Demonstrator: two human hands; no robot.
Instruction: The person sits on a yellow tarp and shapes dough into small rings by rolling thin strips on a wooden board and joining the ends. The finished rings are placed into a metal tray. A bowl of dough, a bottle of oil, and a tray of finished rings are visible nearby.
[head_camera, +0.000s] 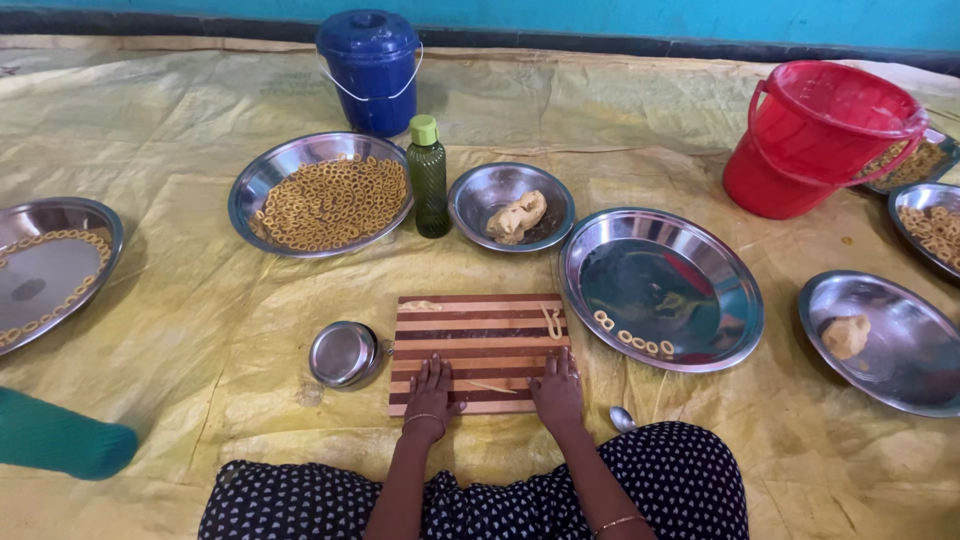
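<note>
Bare forearms, a thin bangle on each wrist, dark white-dotted garment over the lap.

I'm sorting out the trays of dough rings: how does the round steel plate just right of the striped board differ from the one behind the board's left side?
The right plate holds only a short row of dough rings near its front edge; the far plate is heaped with rings. The right plate lies flat and nearer the board; the far plate looks tilted. Both are round, shiny steel.
</note>
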